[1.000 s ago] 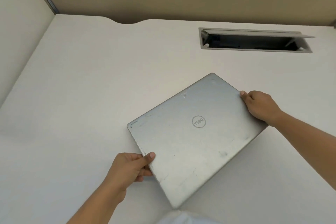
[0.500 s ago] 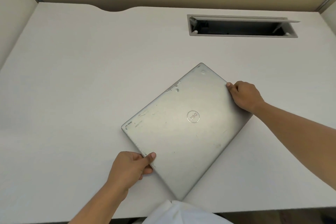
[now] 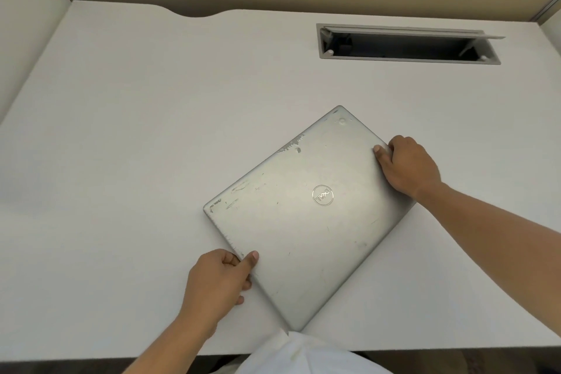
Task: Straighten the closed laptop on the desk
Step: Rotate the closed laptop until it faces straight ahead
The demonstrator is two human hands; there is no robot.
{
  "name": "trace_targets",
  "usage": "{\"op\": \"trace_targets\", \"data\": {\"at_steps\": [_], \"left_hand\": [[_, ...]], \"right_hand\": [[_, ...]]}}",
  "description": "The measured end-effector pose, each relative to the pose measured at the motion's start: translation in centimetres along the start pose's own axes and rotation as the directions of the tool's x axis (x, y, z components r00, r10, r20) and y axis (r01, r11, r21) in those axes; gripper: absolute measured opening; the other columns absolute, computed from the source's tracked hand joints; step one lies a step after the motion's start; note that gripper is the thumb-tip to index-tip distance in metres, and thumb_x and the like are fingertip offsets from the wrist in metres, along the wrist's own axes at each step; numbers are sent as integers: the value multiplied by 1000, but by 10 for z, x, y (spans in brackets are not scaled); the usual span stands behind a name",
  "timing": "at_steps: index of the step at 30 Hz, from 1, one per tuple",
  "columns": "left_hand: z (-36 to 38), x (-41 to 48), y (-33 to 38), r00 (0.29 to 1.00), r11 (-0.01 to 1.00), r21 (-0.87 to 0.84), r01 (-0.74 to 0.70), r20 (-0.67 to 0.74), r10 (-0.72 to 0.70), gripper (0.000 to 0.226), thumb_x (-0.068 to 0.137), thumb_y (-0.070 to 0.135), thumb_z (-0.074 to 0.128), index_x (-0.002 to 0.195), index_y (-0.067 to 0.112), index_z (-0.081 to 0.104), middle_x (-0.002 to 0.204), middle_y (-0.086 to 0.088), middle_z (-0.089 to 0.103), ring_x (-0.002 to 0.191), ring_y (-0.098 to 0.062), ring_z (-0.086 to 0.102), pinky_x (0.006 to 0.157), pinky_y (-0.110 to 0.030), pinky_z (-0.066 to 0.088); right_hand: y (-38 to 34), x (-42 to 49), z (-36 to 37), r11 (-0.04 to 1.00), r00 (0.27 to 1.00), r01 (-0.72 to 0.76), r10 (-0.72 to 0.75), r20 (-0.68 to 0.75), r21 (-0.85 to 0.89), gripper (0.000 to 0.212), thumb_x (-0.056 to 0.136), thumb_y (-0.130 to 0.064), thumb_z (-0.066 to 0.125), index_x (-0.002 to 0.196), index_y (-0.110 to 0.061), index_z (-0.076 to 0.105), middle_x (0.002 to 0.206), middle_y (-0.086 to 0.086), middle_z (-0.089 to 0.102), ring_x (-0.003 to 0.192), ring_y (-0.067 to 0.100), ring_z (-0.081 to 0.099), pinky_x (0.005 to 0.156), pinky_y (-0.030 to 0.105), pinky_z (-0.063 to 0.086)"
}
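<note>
Your white tabletop (image 3: 151,146) fills the view, with an open grey cable tray (image 3: 408,45) sunk into it at about 1 o'clock. The closed silver laptop (image 3: 303,222) lies flat on it near the front edge, around 5 o'clock from the centre, skewed so one corner points to 12 o'clock and another to 6. Your right hand (image 3: 408,165) is clamped on its 2 o'clock edge and your left hand (image 3: 220,281) on its 8 o'clock edge, thumbs on the lid.
</note>
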State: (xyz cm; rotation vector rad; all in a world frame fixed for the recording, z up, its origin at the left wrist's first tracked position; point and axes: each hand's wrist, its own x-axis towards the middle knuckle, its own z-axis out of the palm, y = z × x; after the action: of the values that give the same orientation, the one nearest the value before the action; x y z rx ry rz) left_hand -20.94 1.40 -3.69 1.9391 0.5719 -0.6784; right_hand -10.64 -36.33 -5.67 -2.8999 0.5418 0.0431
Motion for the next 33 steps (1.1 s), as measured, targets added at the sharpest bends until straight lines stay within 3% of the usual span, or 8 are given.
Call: {"op": "trace_targets", "data": {"at_steps": [5,7,10,13,17,20,26,33], "left_hand": [[18,-17,-14,995,950,-307,55,-59,-77,22,78,31,76,85,11,69,80,-7,74,77,-18,73,62,-33,60],[27,-22,-15,992,945,-324,36,-106,-74,19,78,30,76,86,16,68,83,-4,74,80,-20,71,72,-35,58],[42,-31,-10,976,946,-325,-5,-209,-66,23,75,31,78,90,20,65,82,3,72,77,-12,68,63,-23,47],[49,-31,-5,960,938,-345,20,-256,-115,28,71,33,81,88,17,65,82,4,71,76,-10,66,59,-22,43],[43,-20,-3,962,917,-393,76,-212,-170,34,65,33,86,82,10,69,78,-4,73,73,-18,66,56,-25,42],[32,-13,-5,963,903,-423,81,-199,-179,31,63,28,88,81,10,70,80,-3,74,77,-19,68,58,-25,44],[-5,9,0,978,917,-395,51,-168,-126,31,60,17,90,79,9,67,77,-3,71,67,-14,63,55,-20,43],[-47,50,15,988,978,-200,-62,-154,31,43,57,18,91,90,8,65,84,-7,66,74,-18,61,64,-24,48]], "right_hand": [[-6,-12,5,999,997,11,-15,-80,-50,51,95,-49,37,105,-1,52,104,21,56,94,40,52,75,47,47],[-9,-13,6,998,998,-16,12,-66,-64,51,96,-47,38,108,0,51,107,23,55,97,42,50,76,48,46],[-13,-12,5,995,996,-84,84,-2,-44,53,95,-49,37,113,0,49,113,23,53,104,42,48,81,48,44],[-9,-2,-3,984,980,-167,159,120,66,56,91,-54,43,108,-1,51,108,19,55,104,40,50,85,46,46],[-2,8,-16,958,944,-228,174,280,174,47,85,-56,52,75,-11,43,78,9,53,79,33,53,61,36,38],[3,-1,-21,943,933,-244,165,319,225,43,84,-58,52,74,-18,41,77,2,51,73,23,48,55,33,32],[14,-34,-29,915,912,-256,122,391,312,48,83,-57,58,83,-10,50,80,5,57,75,26,54,65,36,38],[17,-87,-24,855,900,-330,158,406,399,45,83,-53,61,69,-16,42,67,1,45,61,21,42,57,32,31]]}}
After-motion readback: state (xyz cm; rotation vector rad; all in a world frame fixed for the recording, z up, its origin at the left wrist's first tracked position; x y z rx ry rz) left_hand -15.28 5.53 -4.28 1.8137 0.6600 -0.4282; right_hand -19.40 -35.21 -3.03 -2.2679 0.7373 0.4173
